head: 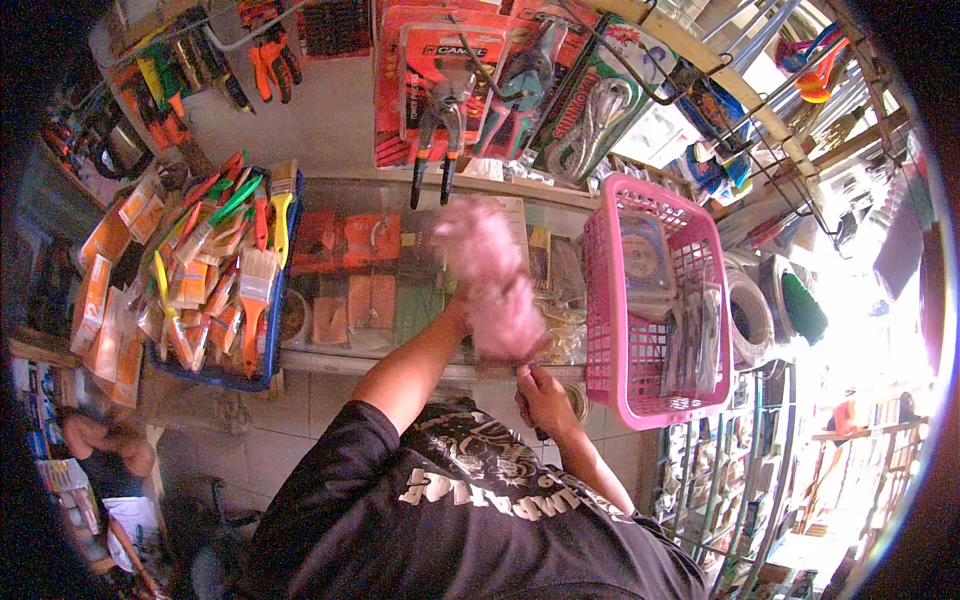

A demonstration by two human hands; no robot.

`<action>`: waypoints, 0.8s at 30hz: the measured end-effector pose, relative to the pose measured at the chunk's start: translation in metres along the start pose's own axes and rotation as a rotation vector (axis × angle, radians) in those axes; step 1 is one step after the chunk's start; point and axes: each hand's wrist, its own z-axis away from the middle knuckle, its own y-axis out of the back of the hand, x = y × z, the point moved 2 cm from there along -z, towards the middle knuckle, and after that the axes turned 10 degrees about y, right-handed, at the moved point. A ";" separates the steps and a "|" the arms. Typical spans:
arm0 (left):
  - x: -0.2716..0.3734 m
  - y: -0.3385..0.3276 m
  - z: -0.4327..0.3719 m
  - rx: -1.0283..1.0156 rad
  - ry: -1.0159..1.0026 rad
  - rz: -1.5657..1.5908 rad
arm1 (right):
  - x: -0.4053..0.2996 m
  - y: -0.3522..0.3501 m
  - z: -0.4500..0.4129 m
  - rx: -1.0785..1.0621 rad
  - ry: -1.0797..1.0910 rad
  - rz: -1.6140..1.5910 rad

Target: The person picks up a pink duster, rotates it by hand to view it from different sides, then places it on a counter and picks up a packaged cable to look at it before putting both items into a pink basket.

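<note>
A pink fluffy duster (506, 307), blurred by motion, is over the glass-topped display counter (420, 187) in front of me. My right hand (545, 401) is closed around its handle at the lower end, near the counter's front edge. The left forearm reaches up to the duster's left side; my left hand (463, 300) is mostly hidden or blurred against the pink fluff, and its grip cannot be made out. Under the glass lie orange-red packets (371, 238) and other small packaged goods.
A blue tray (285, 300) of paintbrushes (256, 289) stands left, a pink plastic basket (616, 300) of packaged discs and tools right. Carded pincers (442, 112) and metal hooks (637, 67) hang ahead. Cable coils (750, 319) sit beyond the basket. Another person (112, 450) is at lower left.
</note>
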 end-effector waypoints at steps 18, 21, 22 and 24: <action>0.001 0.009 -0.002 0.107 -0.001 -0.090 | 0.018 -0.005 0.011 0.149 0.097 -0.064; 0.000 0.005 0.001 0.072 0.011 -0.055 | 0.005 -0.010 0.014 0.185 -0.140 -0.412; 0.001 0.006 0.002 0.061 0.014 -0.039 | 0.014 -0.011 0.011 0.135 0.014 -0.218; 0.003 0.008 0.003 0.027 0.012 -0.007 | 0.020 -0.013 0.008 0.086 0.167 -0.022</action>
